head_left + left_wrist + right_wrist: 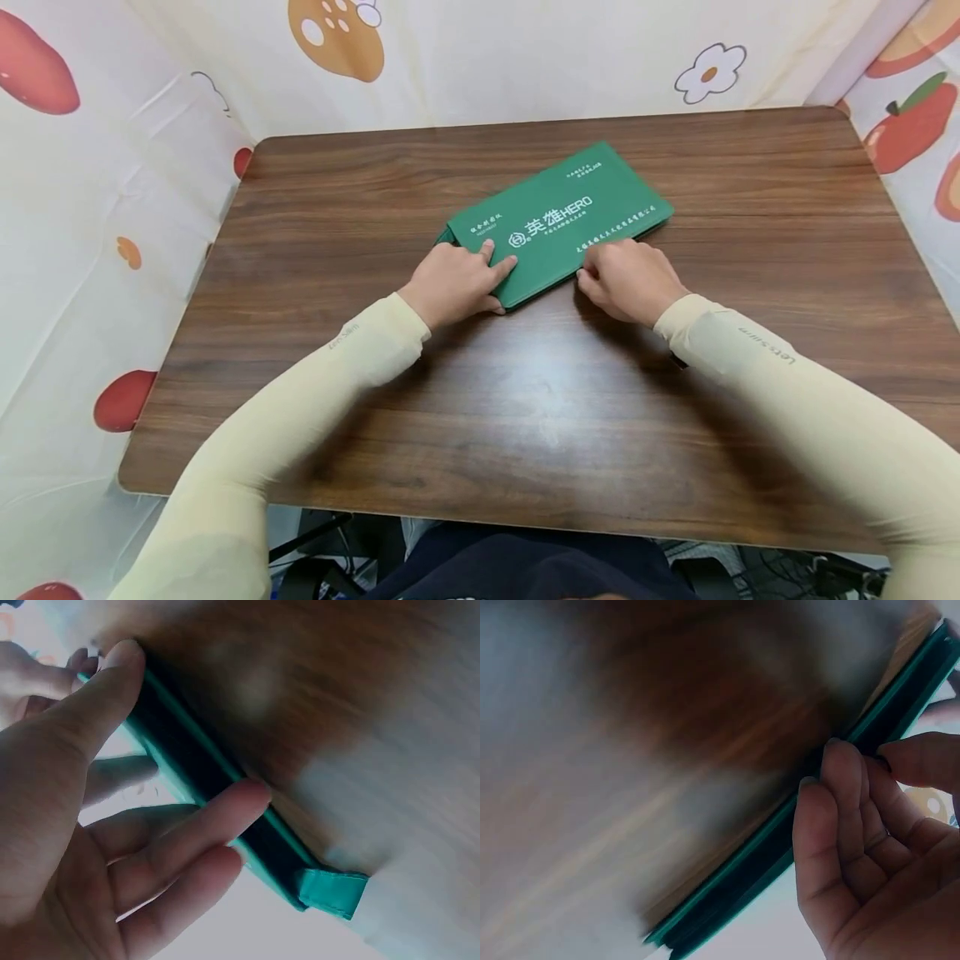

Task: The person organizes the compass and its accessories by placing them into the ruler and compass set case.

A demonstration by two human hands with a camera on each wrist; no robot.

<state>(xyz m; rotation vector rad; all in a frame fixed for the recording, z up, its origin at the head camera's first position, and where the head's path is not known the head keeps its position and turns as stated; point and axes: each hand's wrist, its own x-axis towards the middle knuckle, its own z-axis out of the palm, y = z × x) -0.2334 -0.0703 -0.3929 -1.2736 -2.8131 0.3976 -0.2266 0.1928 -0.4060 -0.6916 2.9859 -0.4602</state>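
A flat green zip pouch [558,187] with white lettering, including "HERO", lies at a slant on the wooden table. My left hand [456,283] holds its near left corner, with fingers over the top face and the thumb at the corner. In the left wrist view, a green end tab [334,892] sticks out from the dark zip side. At the long near edge, my right hand [632,279] has curled fingers. Its thumb and index finger pinch a small dark zip pull [883,762], mostly covered by the fingertips.
Both hands work over the brown wooden table [360,450], whose near edge runs just in front of the person's body. White sheeting [525,67] with fruit and flower prints hangs along the back and sides. Cables and dark supports [330,542] show below the table.
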